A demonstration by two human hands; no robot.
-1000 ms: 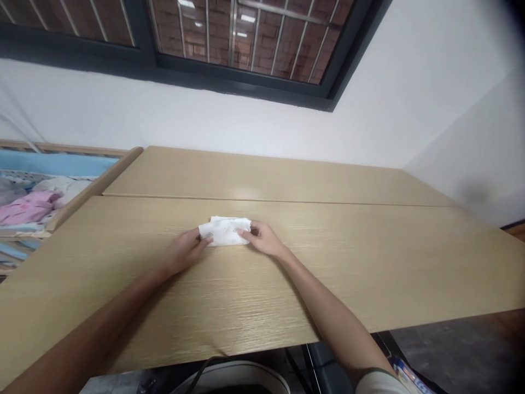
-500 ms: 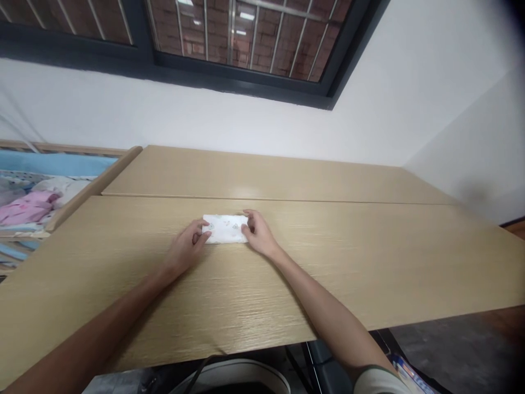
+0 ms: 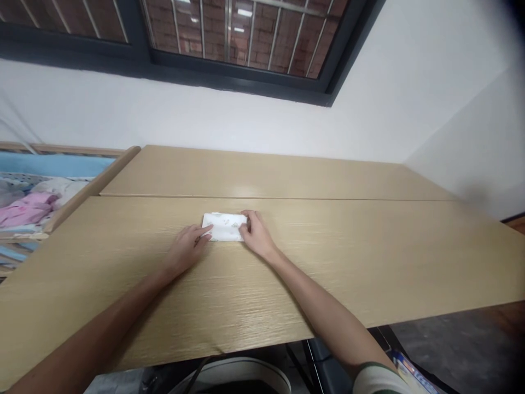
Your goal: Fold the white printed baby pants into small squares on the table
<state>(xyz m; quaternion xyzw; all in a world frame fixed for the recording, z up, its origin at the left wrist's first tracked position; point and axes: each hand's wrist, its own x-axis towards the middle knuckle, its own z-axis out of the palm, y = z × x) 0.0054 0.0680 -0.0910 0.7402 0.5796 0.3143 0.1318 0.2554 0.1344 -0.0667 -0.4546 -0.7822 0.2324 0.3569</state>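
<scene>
A small white folded cloth [image 3: 225,227] with faint printed figures lies flat on the wooden table, a narrow rectangle with its long side running left to right. At its left end, my left hand [image 3: 186,247] has the index finger and thumb on the fabric, pressing it close together. My right hand [image 3: 257,236] grips the right end between thumb and fingers, the thumb on top near the front corner. The fingertips at the far right edge are partly hidden.
The light wooden table [image 3: 348,246] has a seam across it and a back panel against the white wall [image 3: 246,117]. On the left stands a wooden crib [image 3: 92,189] with pink fabric [image 3: 28,209] inside. Above is a barred window [image 3: 246,38]. A dark chair [image 3: 328,364] sits below the front edge.
My left index finger has moved further onto the cloth and lies flatter. The cloth's back edge now looks slightly uneven, with a layer showing. My right hand has barely shifted.
</scene>
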